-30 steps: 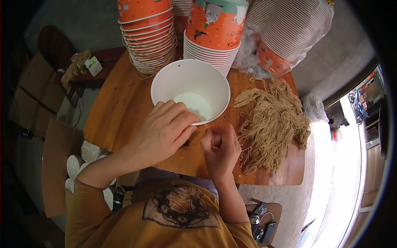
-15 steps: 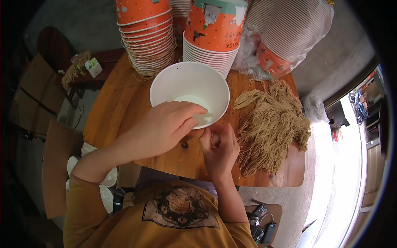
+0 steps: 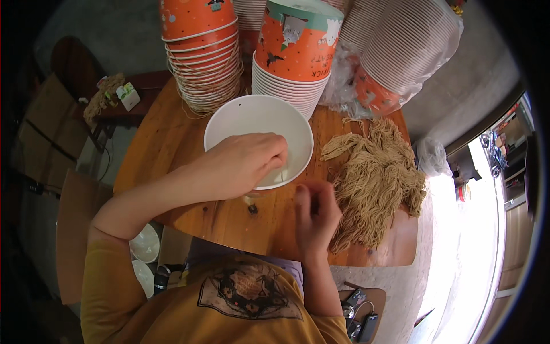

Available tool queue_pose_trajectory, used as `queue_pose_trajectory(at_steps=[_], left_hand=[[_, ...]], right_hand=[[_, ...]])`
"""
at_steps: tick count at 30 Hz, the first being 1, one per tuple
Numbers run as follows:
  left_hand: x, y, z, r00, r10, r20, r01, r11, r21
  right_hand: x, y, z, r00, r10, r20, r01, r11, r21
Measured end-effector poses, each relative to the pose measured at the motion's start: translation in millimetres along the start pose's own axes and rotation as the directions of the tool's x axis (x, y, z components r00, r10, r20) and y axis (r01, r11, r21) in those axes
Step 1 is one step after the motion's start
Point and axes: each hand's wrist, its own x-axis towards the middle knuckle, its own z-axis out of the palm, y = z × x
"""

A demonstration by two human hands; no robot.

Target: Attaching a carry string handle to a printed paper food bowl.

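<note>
A white-lined paper bucket (image 3: 226, 117) sits mouth-up on the wooden table, a small punched hole showing near its far rim. Inside it, my left hand (image 3: 246, 163) has its fingers closed in a pinch beside the right wall. A thin pale cord (image 3: 282, 174) shows faintly below those fingertips. Just outside the near right rim is my right hand (image 3: 318, 218), slightly blurred, its fingers curled in and its thumb up; whatever they hold is hidden. Nearest to it on the right lies a heap of tan cords (image 3: 372, 189).
Behind the bucket stand two stacks of orange printed buckets, the left stack (image 3: 200, 63) with cords hanging on it, the middle stack (image 3: 292, 80) beside it. A plastic-wrapped stack (image 3: 395, 51) leans at the back right. A stool (image 3: 366, 315) holds phones below the table (image 3: 172, 143).
My left fingers have curled into a pinch inside the bucket. My right hand has moved right and slightly down, away from the rim. The whole view has shifted a little.
</note>
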Motion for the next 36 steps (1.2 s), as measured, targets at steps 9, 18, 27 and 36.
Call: queue_pose_trajectory(at_steps=[9, 18, 27, 36], left_hand=[[2, 2, 2, 0.992, 0.075, -0.105, -0.100, 0.961, -0.258], [3, -4, 10, 0.957, -0.134, 0.259, 0.286, 0.603, -0.745], [6, -5, 7, 0.957, -0.203, 0.206, 0.282, 0.497, -0.821], [2, 1, 5, 0.940, -0.085, 0.329, 0.312, 0.598, -0.739]], right_hand=[[29, -12, -4, 0.932, 0.197, 0.303, -0.265, 0.943, 0.202], [31, -18, -4, 0.854, 0.290, 0.431, -0.492, 0.717, 0.493], [47, -23, -34, 0.849, 0.063, 0.524, -0.345, 0.818, 0.461], [84, -32, -33, 0.729, 0.188, 0.658, -0.593, 0.654, 0.470]])
